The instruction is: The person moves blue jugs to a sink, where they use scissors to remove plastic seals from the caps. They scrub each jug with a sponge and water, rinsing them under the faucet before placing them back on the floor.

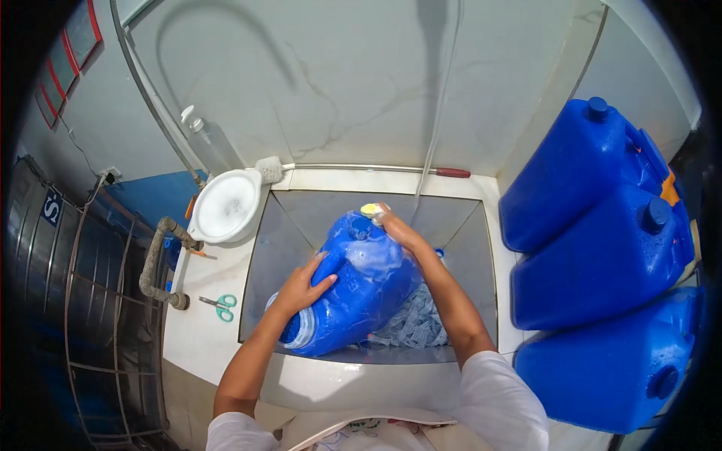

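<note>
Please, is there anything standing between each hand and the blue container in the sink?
Nothing visible blocks the left hand: it lies directly on the blue container. The right hand holds a yellow sponge at the container's far end.

Blue plastic jug (362, 297), lather-streaked, lies tilted in the sink (470, 263); yellow sponge (369, 210), foamy, at its far end.

White desk (207, 342) wraps a grey sink (468, 263). Left side's got green-handled scissors (223, 307) and a white basin (219, 239) (pretty sudsy in there, lol), plus a red-gripped metal rod (361, 167) along the back ledge.
</note>
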Available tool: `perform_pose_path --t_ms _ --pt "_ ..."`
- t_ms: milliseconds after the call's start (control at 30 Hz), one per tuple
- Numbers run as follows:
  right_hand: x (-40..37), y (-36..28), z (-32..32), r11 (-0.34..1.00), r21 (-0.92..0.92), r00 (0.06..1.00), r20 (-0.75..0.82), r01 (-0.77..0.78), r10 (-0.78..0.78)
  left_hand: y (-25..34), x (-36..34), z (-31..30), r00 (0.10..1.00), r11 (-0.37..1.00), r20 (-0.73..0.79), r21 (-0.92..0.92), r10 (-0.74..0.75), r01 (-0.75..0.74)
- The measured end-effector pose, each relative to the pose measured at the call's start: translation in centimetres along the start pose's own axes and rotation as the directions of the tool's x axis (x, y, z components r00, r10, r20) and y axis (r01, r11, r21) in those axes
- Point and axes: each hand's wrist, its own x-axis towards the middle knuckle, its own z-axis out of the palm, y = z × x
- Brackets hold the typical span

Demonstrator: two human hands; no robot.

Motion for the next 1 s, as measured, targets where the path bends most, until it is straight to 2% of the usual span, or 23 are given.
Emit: perform_pose_path --t_ms 33,67,133,200,233,267,300,333,367,400,433,500,567,600,633,667,700,767,800,867,900,933,1000 --pt "0.4 0.2 0.0 0.994 0.110 0.992 0.124 -0.008 -0.006 0.2 -0.1 -0.2 1.000 1.000 0.013 0.010 -0.029 0.029" --pt "0.5 0.9 -0.6 0.998 0.054 0.980 0.198 0.012 -0.022 0.2 0.1 -0.6 0.998 0.998 0.022 0.024 -0.054 0.054" --pt "-0.1 10.8 -3.0 0.994 0.025 0.990 0.095 0.105 -0.107 -0.4 0.4 -0.7 0.995 0.995 -0.004 -0.009 -0.098 0.098" --pt "-3.5 17.6 -5.4 0.952 0.201 0.972 0.001 -0.229 0.234 -2.1 0.9 -1.1 0.989 0.989 -0.033 -0.043 -0.142 0.141" --pt "-2.4 32.4 -8.6 0.945 -0.106 0.947 0.053 -0.311 0.317 -4.0 1.1 -1.0 0.975 0.979 -0.110 -0.089 -0.191 0.181" --pt "-5.5 32.9 -2.1 0.951 -0.229 0.964 -0.213 -0.208 0.159 -5.0 1.3 -0.8 0.953 0.965 -0.181 -0.145 -0.243 0.218" --pt "-8.6 33.3 4.6 0.906 -0.381 0.888 -0.459 -0.183 -0.014 -4.9 1.5 -1.0 0.952 0.963 -0.180 -0.153 -0.247 0.221" --pt "-10.4 33.8 10.3 0.855 -0.312 0.767 -0.626 -0.413 0.142 -4.5 1.8 -1.5 0.926 0.927 -0.186 -0.252 -0.327 0.277" --pt "-12.6 26.5 11.8 0.905 -0.390 0.840 -0.538 -0.169 -0.075 -4.3 1.7 -1.8 0.895 0.879 -0.184 -0.344 -0.407 0.330" --pt "-15.1 16.2 13.1 0.897 -0.434 0.862 -0.417 0.089 -0.287 -4.6 1.5 -1.8 0.886 0.873 -0.188 -0.345 -0.423 0.343" --pt "-13.9 7.8 12.6 0.941 -0.258 0.897 -0.325 0.221 -0.300 -4.6 1.4 -1.9 0.885 0.874 -0.192 -0.343 -0.424 0.345" --pt "-9.6 -0.8 10.9 0.727 -0.460 0.811 -0.023 0.510 -0.584 -4.2 0.8 -1.5 0.878 0.876 -0.220 -0.341 -0.426 0.339" --pt "-1.2 -1.6 10.4 0.653 -0.498 0.740 -0.034 0.571 -0.672 -4.1 0.7 -1.2 0.876 0.891 -0.251 -0.313 -0.412 0.330" --pt "2.7 -2.4 9.8 0.658 -0.566 0.768 -0.067 0.497 -0.637 -4.1 0.9 -1.1 0.874 0.902 -0.279 -0.289 -0.399 0.319" --pt "6.4 -3.0 8.7 0.528 -0.721 0.733 -0.039 0.450 -0.679 -4.0 1.1 -1.2 0.874 0.905 -0.286 -0.284 -0.394 0.315" --pt "8.0 -5.0 7.2 0.442 -0.836 0.806 0.000 0.325 -0.593 -4.0 1.0 -1.1 0.870 0.902 -0.280 -0.276 -0.406 0.332" --pt "8.6 -4.8 6.4 0.444 -0.835 0.806 -0.002 0.325 -0.592 -3.7 0.9 -1.0 0.867 0.898 -0.273 -0.267 -0.418 0.349" --pt "8.9 -4.2 5.5 0.479 -0.864 0.928 -0.039 0.155 -0.371 -3.0 1.1 -1.3 0.867 0.893 -0.249 -0.255 -0.431 0.371" --pt "7.9 -3.9 4.9 0.483 -0.863 0.930 -0.042 0.151 -0.366 -2.9 1.1 -1.3 0.879 0.907 -0.247 -0.222 -0.407 0.358" --pt "4.1 -5.3 2.8 0.873 -0.465 0.970 -0.104 0.146 -0.218 -4.0 1.3 -0.6 0.906 0.940 -0.263 -0.166 -0.332 0.297" --pt "2.2 -6.4 1.5 0.993 -0.115 0.994 -0.108 -0.015 0.002 -3.6 1.6 -0.7 0.906 0.938 -0.256 -0.176 -0.338 0.300" --pt "0.1 -7.6 0.3 0.949 0.244 0.976 -0.039 -0.200 0.216 -2.7 2.2 -0.7 0.915 0.930 -0.194 -0.177 -0.354 0.323" --pt "-2.2 -10.1 -2.3 0.930 0.284 0.966 -0.037 -0.234 0.255 -0.6 3.3 -0.4 0.925 0.923 -0.112 -0.178 -0.363 0.341"
